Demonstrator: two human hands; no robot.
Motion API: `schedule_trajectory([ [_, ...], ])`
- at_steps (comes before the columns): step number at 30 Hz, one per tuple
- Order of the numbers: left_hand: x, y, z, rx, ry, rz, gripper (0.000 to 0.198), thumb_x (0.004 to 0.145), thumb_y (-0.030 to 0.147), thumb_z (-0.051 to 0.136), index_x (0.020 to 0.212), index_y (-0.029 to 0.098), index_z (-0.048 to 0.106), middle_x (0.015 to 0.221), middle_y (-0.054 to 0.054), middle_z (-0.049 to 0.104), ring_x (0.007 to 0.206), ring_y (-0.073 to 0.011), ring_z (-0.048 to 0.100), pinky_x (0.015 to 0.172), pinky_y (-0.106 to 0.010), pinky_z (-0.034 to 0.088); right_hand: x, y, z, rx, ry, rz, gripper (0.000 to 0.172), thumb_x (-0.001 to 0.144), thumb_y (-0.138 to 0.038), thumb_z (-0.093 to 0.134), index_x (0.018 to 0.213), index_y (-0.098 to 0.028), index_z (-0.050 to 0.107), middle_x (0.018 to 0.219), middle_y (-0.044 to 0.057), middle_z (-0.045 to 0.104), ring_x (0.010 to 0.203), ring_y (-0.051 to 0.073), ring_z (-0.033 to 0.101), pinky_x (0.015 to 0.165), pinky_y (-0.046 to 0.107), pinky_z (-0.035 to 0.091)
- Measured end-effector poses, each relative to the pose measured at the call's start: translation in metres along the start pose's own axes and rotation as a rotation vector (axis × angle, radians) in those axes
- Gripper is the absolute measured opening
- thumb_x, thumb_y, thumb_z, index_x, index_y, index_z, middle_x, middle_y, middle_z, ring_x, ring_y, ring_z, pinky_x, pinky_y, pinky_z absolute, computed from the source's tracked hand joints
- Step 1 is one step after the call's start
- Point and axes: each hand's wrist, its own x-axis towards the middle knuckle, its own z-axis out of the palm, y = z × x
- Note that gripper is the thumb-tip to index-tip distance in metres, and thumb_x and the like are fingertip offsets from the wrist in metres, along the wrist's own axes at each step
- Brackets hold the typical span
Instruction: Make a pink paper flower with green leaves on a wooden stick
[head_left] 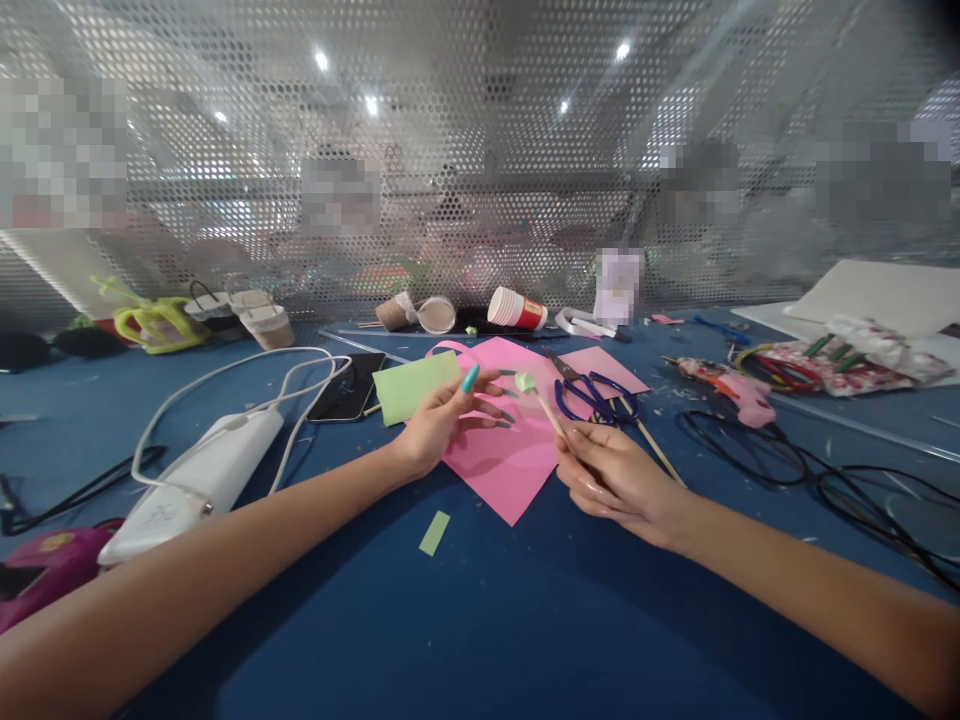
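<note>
My right hand [611,475] is closed round a thin wooden stick [553,418] whose tip carries a small rolled bit of light green paper [525,382]. My left hand [450,415] reaches toward that tip with its fingers stretched out and slightly apart. Whether a fingertip touches the green roll I cannot tell. Both hands hover over a pink paper sheet [506,460] on the blue table [480,620]. A light green paper rectangle [412,385] lies just behind my left hand. A small green strip [434,533] lies on the table near me.
Blue-handled scissors [596,395] and a second stick [656,450] lie right of the pink sheet. A pink glue gun [739,395] and black cables [825,480] are at right. A white power bank [199,480], a phone [346,388], and paper cups [517,308] stand before a perforated screen.
</note>
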Motion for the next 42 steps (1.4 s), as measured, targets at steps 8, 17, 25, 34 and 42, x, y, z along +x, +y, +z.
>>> schedule_trajectory([
  [8, -0.002, -0.003, -0.002, 0.04, 0.032, 0.056, 0.04, 0.082, 0.046, 0.059, 0.113, 0.022, 0.063, 0.103, -0.005, 0.065, 0.09, -0.0179, 0.063, 0.08, -0.032, 0.053, 0.005, 0.003, 0.001, 0.351, -0.211, 0.25, 0.021, 0.089, -0.034, 0.057, 0.077, -0.02, 0.048, 0.042, -0.012, 0.032, 0.032, 0.004, 0.013, 0.029, 0.015, 0.012],
  [17, -0.007, 0.004, 0.004, 0.473, 0.234, 0.428, 0.046, 0.072, 0.036, 0.072, 0.115, 0.022, 0.061, 0.119, -0.009, 0.06, 0.104, -0.0199, 0.057, 0.094, -0.037, 0.045, 0.012, 0.0, 0.014, 0.304, -0.271, 0.264, 0.029, 0.085, -0.047, 0.06, 0.08, -0.021, 0.047, 0.04, -0.013, 0.035, 0.031, 0.003, 0.013, 0.029, 0.014, 0.012],
  [25, -0.013, 0.021, 0.002, 0.941, 0.238, 0.734, 0.049, 0.063, 0.036, 0.079, 0.109, 0.025, 0.066, 0.113, -0.006, 0.067, 0.114, -0.0263, 0.052, 0.103, -0.045, 0.036, 0.033, 0.01, 0.032, 0.296, -0.431, 0.203, 0.031, 0.085, -0.05, 0.057, 0.083, -0.021, 0.05, 0.04, -0.013, 0.037, 0.033, 0.004, 0.012, 0.029, 0.013, 0.015],
  [34, -0.011, 0.025, 0.005, 1.009, 0.247, 0.757, 0.034, 0.067, 0.03, 0.077, 0.1, 0.026, 0.07, 0.097, -0.004, 0.071, 0.106, -0.0241, 0.056, 0.098, -0.043, 0.042, 0.029, 0.014, 0.025, 0.286, -0.436, 0.185, 0.023, 0.087, -0.043, 0.058, 0.086, -0.021, 0.051, 0.044, -0.012, 0.036, 0.034, 0.003, 0.013, 0.031, 0.012, 0.018],
  [42, -0.012, 0.018, 0.004, 1.119, 0.285, 0.928, 0.043, 0.069, 0.029, 0.077, 0.107, 0.018, 0.062, 0.104, -0.008, 0.066, 0.102, -0.0198, 0.06, 0.092, -0.038, 0.049, 0.028, 0.011, 0.025, 0.281, -0.439, 0.178, 0.021, 0.087, -0.038, 0.06, 0.085, -0.02, 0.05, 0.042, -0.013, 0.037, 0.032, 0.002, 0.014, 0.032, 0.013, 0.019],
])
